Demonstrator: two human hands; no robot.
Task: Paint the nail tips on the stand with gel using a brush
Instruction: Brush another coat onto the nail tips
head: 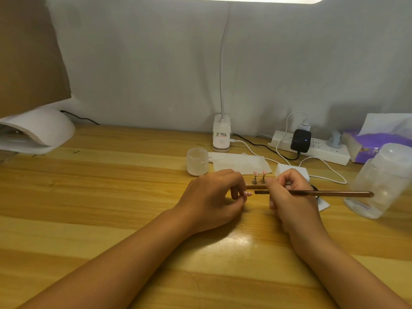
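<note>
Two pink nail tips (260,173) stand on small metal stands (258,181) in the middle of the wooden table, just beyond my hands. My right hand (287,195) grips a long brown brush (334,193) that lies level, with its dark tip pointing left and its handle running out to the right. My left hand (214,192) has curled fingers and pinches a short brown tube, seemingly the brush cap (256,187), just behind the brush tip. A small translucent gel jar (197,161) stands behind my left hand.
A white paper wipe (240,163) and a white block (292,171) lie behind the stands. A large clear plastic bottle (383,181) stands at the right. A nail lamp (38,130) is at the far left; a desk lamp clamp (220,137), power strip (323,150) and purple tissue pack (374,148) line the back.
</note>
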